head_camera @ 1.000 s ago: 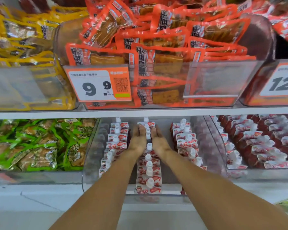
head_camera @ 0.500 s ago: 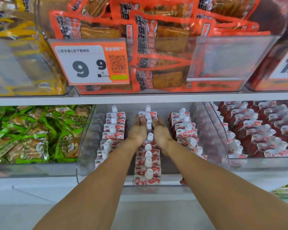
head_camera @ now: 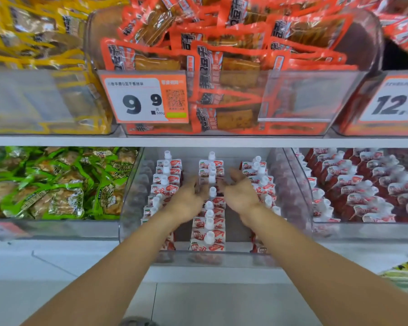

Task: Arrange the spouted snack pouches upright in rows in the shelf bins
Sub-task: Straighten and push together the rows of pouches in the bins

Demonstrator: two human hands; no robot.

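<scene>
Hands reach into a clear shelf bin [head_camera: 132,208] on the lower shelf — left hand [head_camera: 189,198] and right hand [head_camera: 239,192] flank the middle row of spouted pouches [head_camera: 209,231], fingers loosely spread and blurred, gripping nothing. Three upright pouch rows fill the bin.

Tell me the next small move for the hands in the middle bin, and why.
Probably close both hands back onto the middle row and square it: the left hand and right hand hover open on either side, blurred, holding nothing, and its rear pouches look less even than the front ones.
</scene>
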